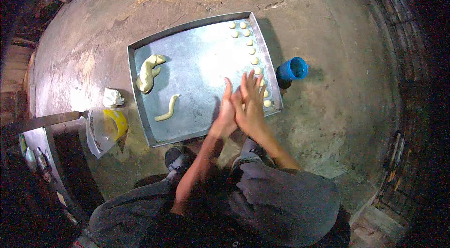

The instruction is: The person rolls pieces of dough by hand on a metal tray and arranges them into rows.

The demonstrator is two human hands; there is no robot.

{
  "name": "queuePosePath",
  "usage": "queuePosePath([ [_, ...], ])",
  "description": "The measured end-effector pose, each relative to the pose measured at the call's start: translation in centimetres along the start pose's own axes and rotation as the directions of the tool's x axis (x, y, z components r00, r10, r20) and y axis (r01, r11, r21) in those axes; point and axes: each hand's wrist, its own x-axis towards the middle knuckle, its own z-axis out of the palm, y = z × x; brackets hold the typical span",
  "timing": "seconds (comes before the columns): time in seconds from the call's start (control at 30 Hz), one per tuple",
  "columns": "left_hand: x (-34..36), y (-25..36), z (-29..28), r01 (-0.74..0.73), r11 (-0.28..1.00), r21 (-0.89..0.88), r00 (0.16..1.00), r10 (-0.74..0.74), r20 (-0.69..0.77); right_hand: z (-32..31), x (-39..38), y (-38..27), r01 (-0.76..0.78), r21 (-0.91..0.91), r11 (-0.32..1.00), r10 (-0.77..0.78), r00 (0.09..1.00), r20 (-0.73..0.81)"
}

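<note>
**Palms Pressed Together Above a Metal Tray**

While the concrete floor [328, 121] is lit from above, a crumpled white scrap [112, 97] and a clear plastic bag with a yellow patch [105, 128] are seen at the far left, just beside the metal tray [140, 103]. On the tray's left part, a thick folded lump of pale dough [147, 74] is laid, and a thin dough rope [168, 109] is placed nearer. Over the tray's near right part, the left hand [225, 117] and right hand [250, 107] are held flat against each other, fingers stretched out; whether anything is caught between the palms cannot be told. Along the right rim, small dough balls [251, 42] are lined up. Just right of the tray, a blue cup [292, 68] is stood on the floor.
</note>
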Motion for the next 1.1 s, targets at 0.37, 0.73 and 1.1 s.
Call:
queuePosePath([
  [0.37,0.1,-0.4,0.0,-0.062,0.998,0.023,0.998,0.062,-0.012,0.6,0.7,1.8,0.042,-0.065,0.997,-0.047,0.995,-0.082],
  [0.73,-1.1,1.7,1.4,-0.113,0.992,0.049,0.993,0.111,0.026,2.0,-0.4,1.8,0.043,-0.050,0.998,-0.047,0.995,-0.084],
  [1.1,-1.0,0.4,1.6,-0.034,0.968,0.250,0.997,0.049,-0.052,1.2,0.7,1.3,0.005,-0.123,0.992,-0.018,0.995,-0.098],
])
